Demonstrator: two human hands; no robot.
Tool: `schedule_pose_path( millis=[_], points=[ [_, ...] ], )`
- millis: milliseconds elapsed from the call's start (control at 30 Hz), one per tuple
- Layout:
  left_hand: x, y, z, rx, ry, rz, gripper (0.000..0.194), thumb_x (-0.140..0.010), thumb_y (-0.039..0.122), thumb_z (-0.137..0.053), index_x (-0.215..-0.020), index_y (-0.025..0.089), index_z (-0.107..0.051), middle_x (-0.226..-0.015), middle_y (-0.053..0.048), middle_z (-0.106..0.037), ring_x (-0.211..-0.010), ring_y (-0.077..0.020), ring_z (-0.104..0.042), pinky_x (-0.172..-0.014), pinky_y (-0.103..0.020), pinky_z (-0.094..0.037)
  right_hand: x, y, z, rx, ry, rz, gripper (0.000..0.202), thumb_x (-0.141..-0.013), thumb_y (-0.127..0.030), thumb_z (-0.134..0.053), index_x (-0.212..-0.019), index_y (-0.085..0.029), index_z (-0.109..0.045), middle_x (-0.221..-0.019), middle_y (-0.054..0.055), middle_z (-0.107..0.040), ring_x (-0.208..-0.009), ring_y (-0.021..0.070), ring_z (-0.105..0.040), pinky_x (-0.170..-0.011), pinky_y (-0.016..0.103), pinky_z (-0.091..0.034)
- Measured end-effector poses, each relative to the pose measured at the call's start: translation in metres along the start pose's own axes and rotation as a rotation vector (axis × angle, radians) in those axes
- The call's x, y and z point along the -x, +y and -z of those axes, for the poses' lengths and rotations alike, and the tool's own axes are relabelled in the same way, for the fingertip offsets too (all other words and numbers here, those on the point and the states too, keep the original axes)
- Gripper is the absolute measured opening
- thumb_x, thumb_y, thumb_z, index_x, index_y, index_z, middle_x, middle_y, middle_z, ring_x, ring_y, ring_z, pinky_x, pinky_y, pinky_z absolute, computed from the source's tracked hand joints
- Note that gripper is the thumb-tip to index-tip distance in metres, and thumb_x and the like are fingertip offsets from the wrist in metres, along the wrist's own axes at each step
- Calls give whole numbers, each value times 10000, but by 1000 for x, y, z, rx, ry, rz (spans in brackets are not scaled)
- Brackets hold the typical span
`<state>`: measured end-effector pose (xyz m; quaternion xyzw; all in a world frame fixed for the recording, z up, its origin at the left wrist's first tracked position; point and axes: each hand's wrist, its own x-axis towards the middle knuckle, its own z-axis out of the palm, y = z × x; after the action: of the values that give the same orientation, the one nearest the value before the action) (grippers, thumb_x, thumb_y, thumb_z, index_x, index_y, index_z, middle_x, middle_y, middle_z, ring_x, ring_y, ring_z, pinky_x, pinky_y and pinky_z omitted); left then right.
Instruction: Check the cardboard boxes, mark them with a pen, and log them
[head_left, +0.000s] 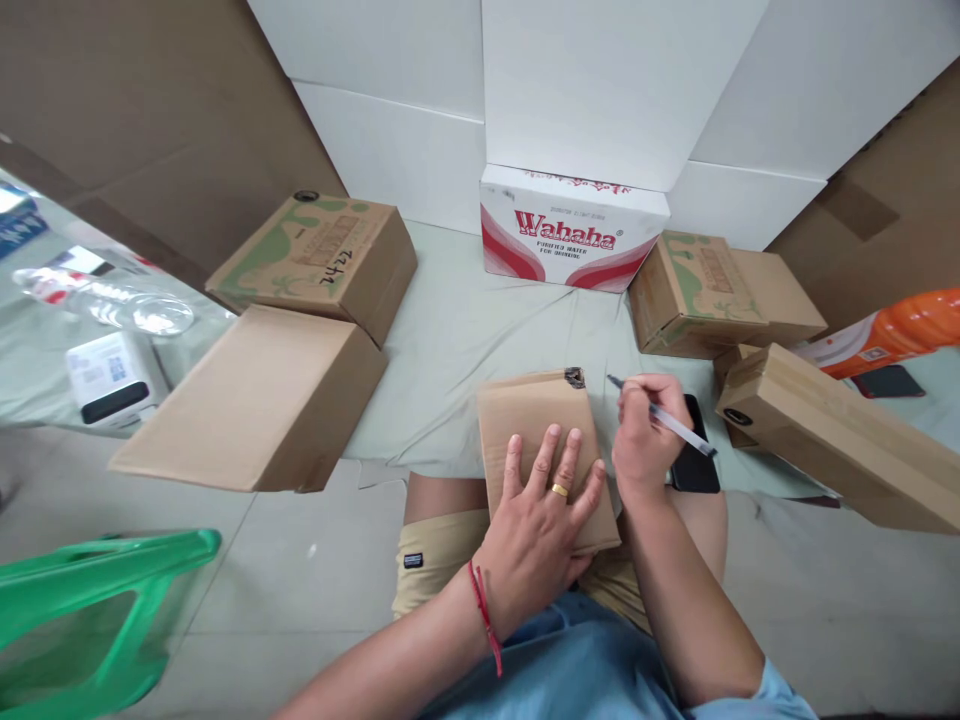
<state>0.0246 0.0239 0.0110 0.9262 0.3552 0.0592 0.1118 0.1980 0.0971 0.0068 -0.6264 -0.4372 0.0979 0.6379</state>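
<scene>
My left hand point(544, 510) lies flat with spread fingers on a small brown cardboard box point(525, 405). That box rests partly on the green cloth and reaches out over my lap. A black scribbled patch point(574, 378) marks its far right corner. Just right of the box, my right hand point(649, 435) is closed around a pen point(679, 428). The pen's dark tip points up and left, apart from the box. A black phone point(695, 450) lies beside my right hand, partly hidden by it.
Cardboard boxes point(315, 255) stand at the left, and more boxes point(697, 290) at the right. A white and red Wahaha carton point(566, 230) sits at the back. A plastic bottle point(127, 300), a white device point(116, 375), an orange bottle point(900, 330) and a green stool point(112, 600) are at the sides.
</scene>
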Motion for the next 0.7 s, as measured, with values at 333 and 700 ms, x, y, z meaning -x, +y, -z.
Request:
schedule_pose_path(
  millis=[333,700],
  points=[
    [-17,-6,14,19,-9,6,1012,-919,682,-783,-1728,194,-419,-1835,-279,-258,-1703,-534,-230,-1311,-838,-160,-50,62,54,1074,-748,0,273,-920,-80,-580,-1097,-153,-775,-1042,167,-779,-1070,296,-694,-910,348,-484],
    [7,-47,31,-28,80,-213,868,-854,631,-906,-1589,275,-613,-1772,-149,-474,-1723,-459,-217,-1335,-810,90,5,67,132,1329,-509,-221,897,-1047,-639,-563,-1607,48,-428,-1382,366,-642,-1248,499,-618,-1047,546,-488]
  ],
)
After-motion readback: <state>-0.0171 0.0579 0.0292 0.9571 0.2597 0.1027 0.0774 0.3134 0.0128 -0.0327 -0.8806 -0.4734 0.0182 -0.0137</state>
